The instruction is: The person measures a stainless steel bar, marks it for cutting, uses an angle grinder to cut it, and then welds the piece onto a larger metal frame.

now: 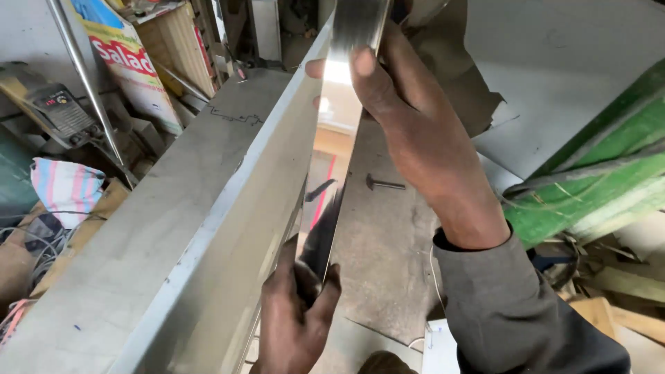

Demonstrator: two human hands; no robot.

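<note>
1. Your left hand point(294, 318) is pinching the near end of the shiny metal strip point(332, 159) between closed fingers.
2. Your right hand point(409, 131) is wrapping its fingers around the strip farther up, thumb pressing.
3. The strip is lying against the metal frame point(173, 228).

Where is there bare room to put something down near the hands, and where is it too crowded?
Bare grey sheet surface lies left of the shiny strip that the left hand and right hand hold. Another free patch lies between strip and right sleeve, below the small bolt. Crowded: cables and cloth far left, green boards right.
</note>
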